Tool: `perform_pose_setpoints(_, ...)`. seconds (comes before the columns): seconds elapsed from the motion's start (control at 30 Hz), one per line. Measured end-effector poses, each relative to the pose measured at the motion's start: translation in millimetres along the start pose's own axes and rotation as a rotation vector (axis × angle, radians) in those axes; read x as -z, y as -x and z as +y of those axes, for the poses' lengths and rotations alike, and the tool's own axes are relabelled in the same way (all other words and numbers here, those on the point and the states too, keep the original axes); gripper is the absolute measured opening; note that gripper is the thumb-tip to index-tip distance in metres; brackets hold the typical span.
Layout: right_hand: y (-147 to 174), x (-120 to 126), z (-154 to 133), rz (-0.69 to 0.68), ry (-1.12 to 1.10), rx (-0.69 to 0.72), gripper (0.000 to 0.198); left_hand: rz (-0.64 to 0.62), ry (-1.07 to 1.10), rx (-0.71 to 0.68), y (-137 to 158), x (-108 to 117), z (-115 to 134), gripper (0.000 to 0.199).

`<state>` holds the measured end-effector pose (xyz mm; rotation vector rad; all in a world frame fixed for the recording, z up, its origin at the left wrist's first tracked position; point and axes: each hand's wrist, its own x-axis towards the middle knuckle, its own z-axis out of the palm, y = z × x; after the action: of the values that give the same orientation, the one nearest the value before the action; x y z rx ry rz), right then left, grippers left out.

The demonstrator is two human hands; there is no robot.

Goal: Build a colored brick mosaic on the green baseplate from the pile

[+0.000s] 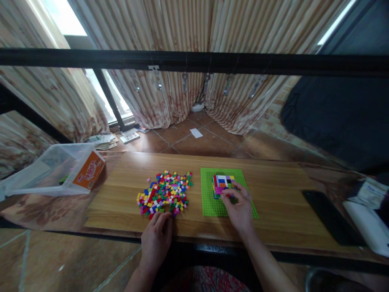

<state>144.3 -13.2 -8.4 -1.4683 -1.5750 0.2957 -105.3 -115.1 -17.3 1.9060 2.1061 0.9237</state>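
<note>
A green studded baseplate lies on the wooden board, and a block of multicoloured toy bricks is built up near its middle. My right hand is over the front right of that block, thumb and fingers pinched around a small brick, with a bit of red showing between them. To the left spreads a loose pile of small toy bricks in many colours. My left hand rests at the pile's near edge with its fingers curled together. What its fingertips hold, if anything, is hidden.
A clear plastic bin with an orange label stands left of the wooden board. On the right lies a dark flat slab beside a white object. A black bar crosses in front of the curtains.
</note>
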Motion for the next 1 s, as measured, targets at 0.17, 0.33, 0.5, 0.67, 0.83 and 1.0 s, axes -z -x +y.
perform_pose_setpoints(0.17,-0.5,-3.1,-0.3,0.011,-0.040,-0.043,0.010,-0.008,-0.006,0.003,-1.2,-1.0,-0.2,0.018)
perform_pose_setpoints(0.33,-7.1,-5.3,2.6,0.002,-0.029,-0.066,0.011,-0.018,0.001,0.006,-0.9,0.9,0.5,0.018)
perform_pose_setpoints(0.5,-14.3,-7.2,4.7,0.028,0.013,-0.080,0.016,-0.033,0.022,0.013,-0.3,1.4,1.5,0.018)
perform_pose_setpoints(0.67,-17.1,-10.2,6.0,0.055,0.012,-0.108,0.020,-0.035,0.036,0.018,0.7,2.2,1.9,0.019)
perform_pose_setpoints(0.83,-17.5,-12.6,5.9,0.066,0.013,-0.084,0.022,-0.038,0.012,0.024,0.7,2.9,0.8,0.019)
perform_pose_setpoints(1.0,-15.6,-5.6,14.0,-0.006,-0.014,-0.022,0.019,-0.049,0.008,0.023,-1.4,3.4,-0.2,0.020)
